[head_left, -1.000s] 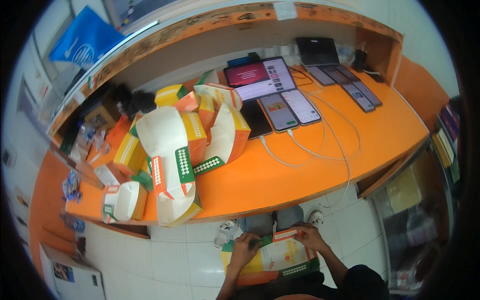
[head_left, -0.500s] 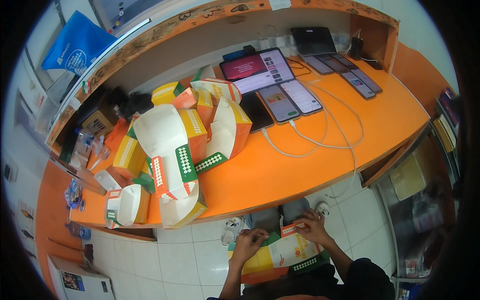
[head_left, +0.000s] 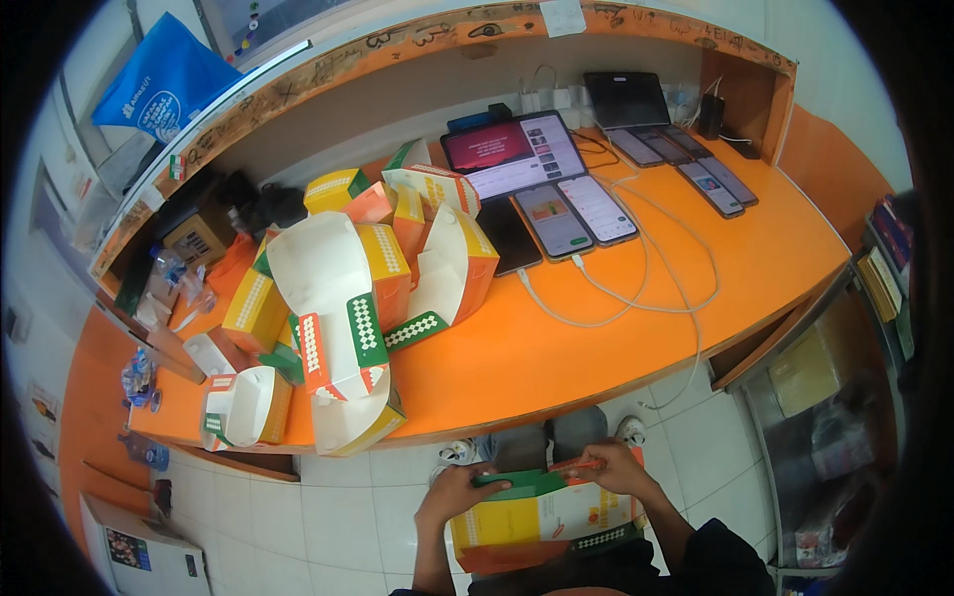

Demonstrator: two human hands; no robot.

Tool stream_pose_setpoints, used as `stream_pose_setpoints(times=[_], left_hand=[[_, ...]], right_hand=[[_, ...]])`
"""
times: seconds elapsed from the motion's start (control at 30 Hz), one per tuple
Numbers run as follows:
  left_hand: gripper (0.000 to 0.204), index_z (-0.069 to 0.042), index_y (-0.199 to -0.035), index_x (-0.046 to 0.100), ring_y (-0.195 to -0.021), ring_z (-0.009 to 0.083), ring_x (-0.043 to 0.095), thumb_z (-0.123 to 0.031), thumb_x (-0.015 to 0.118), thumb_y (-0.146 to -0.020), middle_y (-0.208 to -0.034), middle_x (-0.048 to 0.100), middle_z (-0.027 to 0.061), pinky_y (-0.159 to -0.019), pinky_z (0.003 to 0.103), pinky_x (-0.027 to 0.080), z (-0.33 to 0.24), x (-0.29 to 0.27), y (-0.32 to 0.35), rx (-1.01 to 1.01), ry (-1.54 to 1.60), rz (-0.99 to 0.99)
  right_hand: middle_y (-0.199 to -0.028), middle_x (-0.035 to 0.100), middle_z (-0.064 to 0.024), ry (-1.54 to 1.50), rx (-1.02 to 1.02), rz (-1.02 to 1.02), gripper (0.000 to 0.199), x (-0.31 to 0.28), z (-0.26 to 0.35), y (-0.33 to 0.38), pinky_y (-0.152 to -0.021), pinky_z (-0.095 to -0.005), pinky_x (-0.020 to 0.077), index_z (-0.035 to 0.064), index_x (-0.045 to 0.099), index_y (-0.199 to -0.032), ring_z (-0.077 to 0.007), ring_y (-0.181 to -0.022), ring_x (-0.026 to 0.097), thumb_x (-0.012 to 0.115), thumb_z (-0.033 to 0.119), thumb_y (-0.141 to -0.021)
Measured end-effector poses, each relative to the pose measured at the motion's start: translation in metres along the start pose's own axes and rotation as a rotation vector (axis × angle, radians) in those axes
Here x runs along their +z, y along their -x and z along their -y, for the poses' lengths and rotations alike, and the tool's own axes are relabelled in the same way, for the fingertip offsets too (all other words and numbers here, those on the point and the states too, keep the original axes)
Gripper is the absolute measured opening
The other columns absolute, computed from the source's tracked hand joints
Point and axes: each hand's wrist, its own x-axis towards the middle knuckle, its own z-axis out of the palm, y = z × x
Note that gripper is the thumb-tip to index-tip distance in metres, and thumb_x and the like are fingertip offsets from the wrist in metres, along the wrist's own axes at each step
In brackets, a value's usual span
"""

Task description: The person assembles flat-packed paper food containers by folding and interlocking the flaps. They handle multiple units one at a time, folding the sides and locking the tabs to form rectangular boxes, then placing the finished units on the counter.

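Across my lap lies a yellow, white and orange food carton (head_left: 517, 521) with printed panels and coloured flaps. At its left, my left hand (head_left: 459, 494) has its fingers closed on a raised green flap. My right hand (head_left: 614, 469) pinches an orange-red flap on the other side, which stands up from the edge. The undersides of my fingers are partly hidden by the flaps. Several similar cartons with raised lids, such as a white-lined carton (head_left: 318, 263), are heaped on the left of the orange table (head_left: 556, 348).
Behind the heap stands an open laptop (head_left: 512, 154) beside several phones (head_left: 554, 221). White charging cables (head_left: 636, 306) curl over the tabletop and hang over its front edge. A blue bag (head_left: 159, 84) sits at the upper left; shelves with packets (head_left: 835, 447) stand at the right.
My right hand has folded the orange-red flap upward, and my left hand has shifted left and closed on the green flap, which stands higher. The view has shifted slightly.
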Motion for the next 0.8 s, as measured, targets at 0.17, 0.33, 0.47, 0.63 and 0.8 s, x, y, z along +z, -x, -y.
stream_pose_setpoints(times=[0.17,0.33,0.47,0.63,0.8], left_hand=[[0.038,-0.005,-0.095,0.067,-0.069,0.0268,0.064,-0.040,0.069,-0.080,-0.075,0.067,0.0128,-0.065,0.031,0.049,0.021,0.009,0.002,0.002,0.144,-0.036],[0.034,-0.008,-0.095,0.068,-0.089,0.0311,0.060,-0.039,0.067,-0.081,-0.102,0.061,0.0119,-0.083,0.042,0.044,0.052,0.051,-0.014,0.165,-0.050,-0.360],[0.043,-0.009,-0.108,0.061,-0.103,0.0361,0.054,-0.046,0.059,-0.085,-0.118,0.051,0.0153,-0.091,0.052,0.036,0.073,0.096,-0.004,0.051,-0.152,-0.292],[0.052,-0.010,-0.117,0.055,-0.111,0.0310,0.052,-0.052,0.053,-0.086,-0.114,0.055,0.0161,-0.095,0.051,0.034,0.068,0.114,0.026,-0.136,-0.093,-0.163],[0.054,-0.016,-0.121,0.054,-0.120,0.0280,0.045,-0.053,0.058,-0.082,-0.119,0.052,0.0188,-0.097,0.055,0.032,0.050,0.118,0.065,-0.216,-0.132,-0.179]], right_hand=[[-0.069,0.064,-0.0113,-0.215,0.160,0.057,0.020,-0.003,-0.008,0.007,-0.067,-0.0343,0.0480,0.0044,0.062,-0.074,-0.0236,-0.067,0.063,0.070,0.022,-0.081],[-0.078,0.066,-0.0078,-0.164,0.257,0.059,0.014,0.016,-0.031,0.011,-0.073,-0.0342,0.0468,0.0083,0.066,-0.085,-0.0179,-0.079,0.062,0.069,0.022,-0.082],[-0.091,0.066,-0.0061,0.104,0.047,-0.014,0.026,0.044,-0.043,0.028,-0.091,-0.0392,0.0332,0.0152,0.069,-0.094,-0.0221,-0.100,0.054,0.068,0.037,-0.080],[-0.088,0.066,-0.0027,0.307,-0.045,-0.021,0.034,0.056,-0.050,0.050,-0.089,-0.0402,0.0296,0.0218,0.069,-0.098,-0.0205,-0.102,0.051,0.066,0.048,-0.076],[-0.091,0.066,-0.0041,0.224,-0.055,0.054,0.037,0.062,-0.051,0.069,-0.091,-0.0410,0.0302,0.0219,0.068,-0.104,-0.0216,-0.101,0.052,0.068,0.045,-0.076]])
